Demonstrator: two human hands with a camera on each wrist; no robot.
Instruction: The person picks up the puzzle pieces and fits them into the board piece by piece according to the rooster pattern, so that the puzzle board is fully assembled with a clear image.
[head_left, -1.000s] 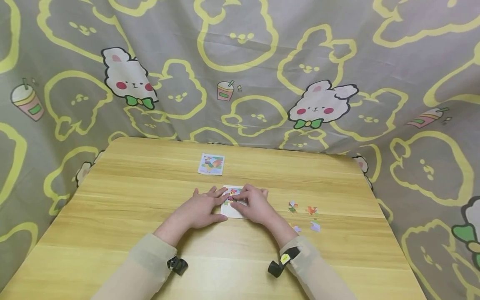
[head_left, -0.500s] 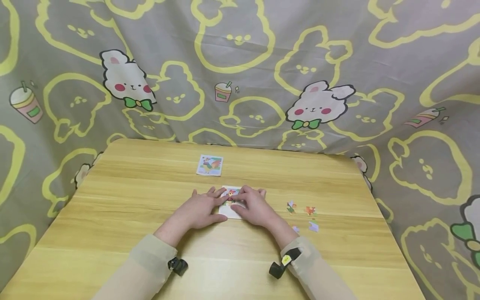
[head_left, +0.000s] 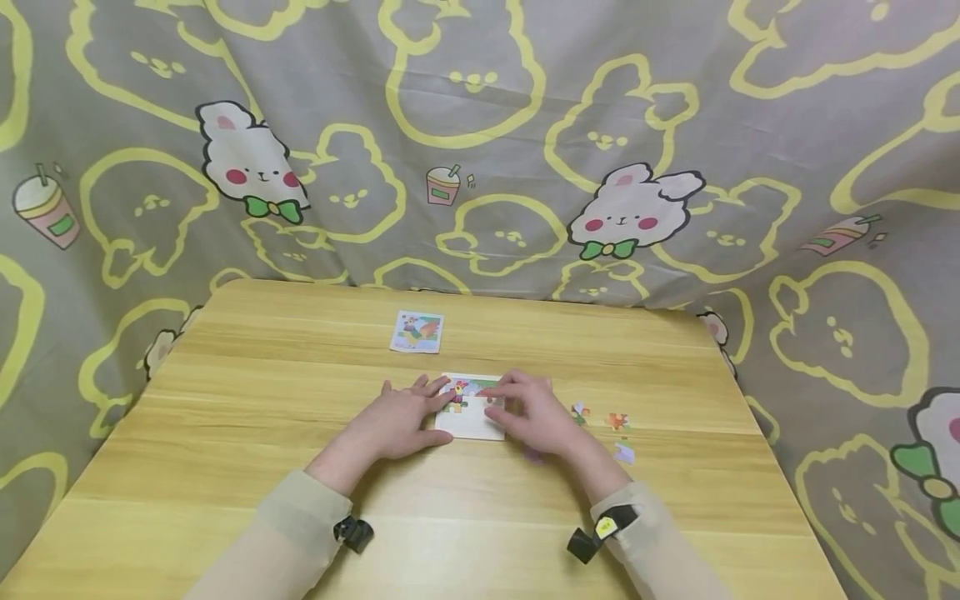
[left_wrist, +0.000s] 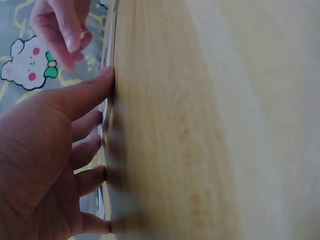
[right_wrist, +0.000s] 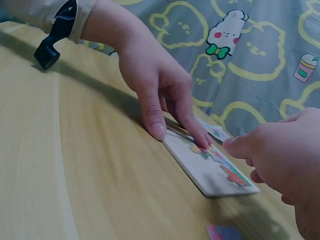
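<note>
A small white jigsaw board [head_left: 471, 427] lies flat on the table, with colourful puzzle pieces fitted along its far side and left part. The near part of the board shows bare white. My left hand [head_left: 397, 421] rests at the board's left side, fingers spread, with thumb and fingertips touching it. Over the right side of the board, my right hand [head_left: 536, 414] hovers with thumb and index finger apart. No piece shows between its fingers in either wrist view. In the right wrist view, an orange-and-green piece [right_wrist: 235, 176] sits on the board near that hand.
A square picture card [head_left: 417, 332] with a colourful bird lies behind the board. To the right are loose puzzle pieces: a green one [head_left: 581, 412], an orange one [head_left: 618, 421] and a lilac one [head_left: 624, 452]. Another purple piece [head_left: 533, 455] is partly hidden by my right hand.
My right hand has lifted off the fitted pieces and shifted right, uncovering more of the board. My left hand has stayed in place.
</note>
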